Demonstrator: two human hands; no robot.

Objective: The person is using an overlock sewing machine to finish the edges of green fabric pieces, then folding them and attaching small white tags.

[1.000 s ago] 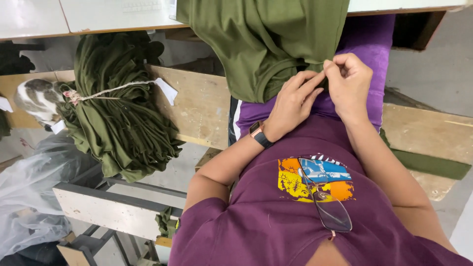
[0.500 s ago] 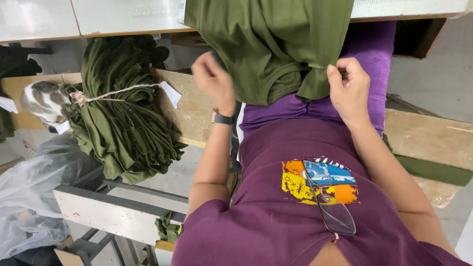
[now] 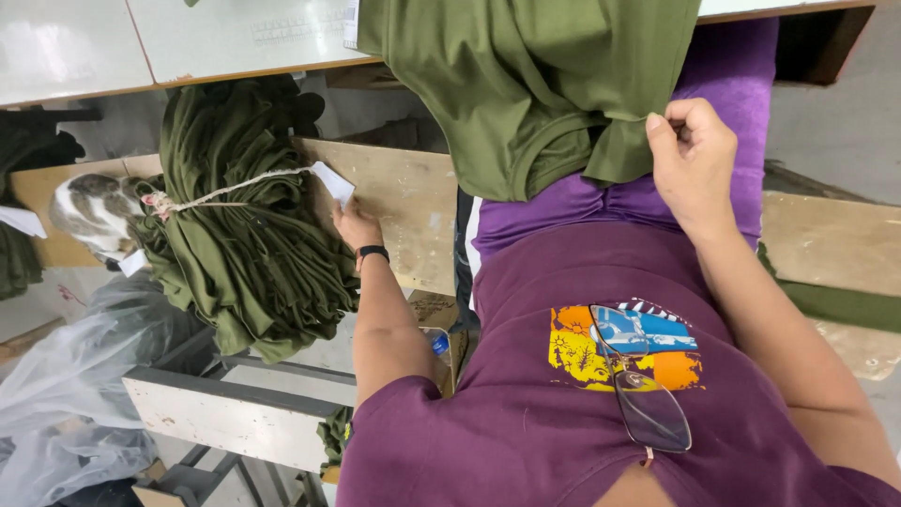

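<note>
Counter (image 3: 235, 38), pale top with wood edge, runs along the upper edge of the view.

Wooden board (image 3: 404, 211), worn, lies below the counter's front edge, left of the person's lap.

Olive-green garment (image 3: 526, 84), large, hangs over the counter's front edge down onto the lap; its lower folds rest on purple cloth (image 3: 723, 75).

Bundle of olive-green garments (image 3: 244, 244), tied across with a pale cord (image 3: 235, 188), sits at the left end of the wooden board and spills over its near edge. A white paper tag (image 3: 335, 181) is at the cord's right end.

Clear plastic sheeting (image 3: 66, 376), crumpled, lower left, beside a grey metal frame (image 3: 225, 418).

Right hand (image 3: 693, 155), at the hanging garment's right lower edge; fingers curled in and pressed together, pinching the green fabric.

Left hand (image 3: 355, 225), reaching to the tied bundle at the board's left end; it lies just below the paper tag, touching the bundle's right side. Fingers mostly hidden from this angle; whether they are spread or closed cannot be told.

Black wristband (image 3: 373, 252), on the left wrist.

Eyeglasses (image 3: 643, 390), hooked in the collar of the person's maroon shirt.
</note>
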